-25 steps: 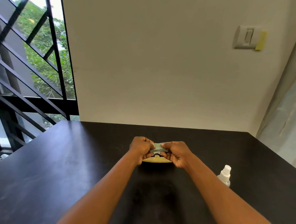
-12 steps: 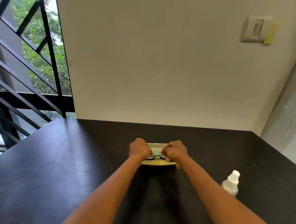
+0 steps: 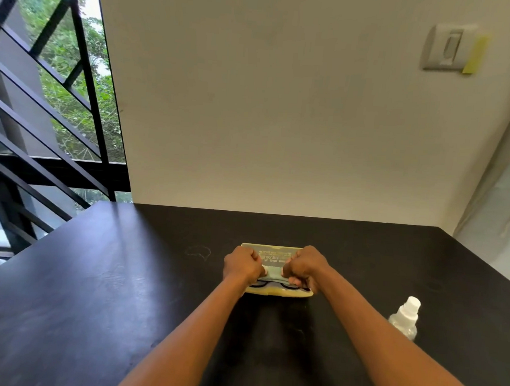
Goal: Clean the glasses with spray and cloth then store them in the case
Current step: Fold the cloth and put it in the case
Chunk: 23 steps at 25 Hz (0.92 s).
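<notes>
On inspection, a black table [image 3: 92, 302] stood against a pale wall [image 3: 283, 105]. An open yellow case [image 3: 274, 293] lay flat on the table at its middle, the lid [image 3: 274, 249] folded back on the far side with printed lettering on its inner face. The glasses [image 3: 275, 284] lay inside the near half of the case; only the dark lower rims of the two lenses showed.

A grey-green cloth [image 3: 273, 274] lay over the glasses, between the two fists. The left hand [image 3: 243, 265] was clenched, knuckles up, pinching the left end of the cloth and pressing down into the left side of the case. The right hand [image 3: 304, 267] was likewise clenched, gripping the right end of the cloth over the right side of the case; its fingertips [image 3: 294, 281] were curled under toward the near rim. Both forearms ran from the near edge of the frame to the case.

A clear spray bottle [image 3: 406, 318] with a white cap stood upright on the table, near and to the right of the case, well apart from it and just beside the right forearm, untouched.

A wall switch [image 3: 446, 49] was mounted high on the far wall at right, with a yellow note [image 3: 474, 55] at its right edge. A black-framed window [image 3: 59, 106] with greenery beyond occupied the left
</notes>
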Motion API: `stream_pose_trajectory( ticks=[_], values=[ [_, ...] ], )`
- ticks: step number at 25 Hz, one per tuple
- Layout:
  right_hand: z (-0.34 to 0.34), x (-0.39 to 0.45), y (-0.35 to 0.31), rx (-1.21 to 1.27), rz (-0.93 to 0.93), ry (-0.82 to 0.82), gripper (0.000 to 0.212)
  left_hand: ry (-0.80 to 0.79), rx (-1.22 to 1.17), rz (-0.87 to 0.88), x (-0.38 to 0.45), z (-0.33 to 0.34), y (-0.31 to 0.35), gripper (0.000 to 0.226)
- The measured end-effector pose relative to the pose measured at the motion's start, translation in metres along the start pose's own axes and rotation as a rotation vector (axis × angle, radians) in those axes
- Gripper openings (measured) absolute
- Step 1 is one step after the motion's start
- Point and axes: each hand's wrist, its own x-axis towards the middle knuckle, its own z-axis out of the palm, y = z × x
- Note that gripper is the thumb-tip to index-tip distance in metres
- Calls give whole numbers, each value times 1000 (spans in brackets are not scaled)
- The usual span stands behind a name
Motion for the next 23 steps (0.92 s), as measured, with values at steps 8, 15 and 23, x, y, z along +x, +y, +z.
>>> stream_pose_trajectory(
  ticks=[8,15,23],
  values=[
    [1,14,2,-317,-327,327,28,-39,-49,6,0,-3,-1,15],
    [8,33,17,-324,-434,269,26,156,-67,-16,6,-4,-12,6],
    [6,20,30,-260,-544,359,27,31,-463,-359,8,-10,-35,17]
  ],
)
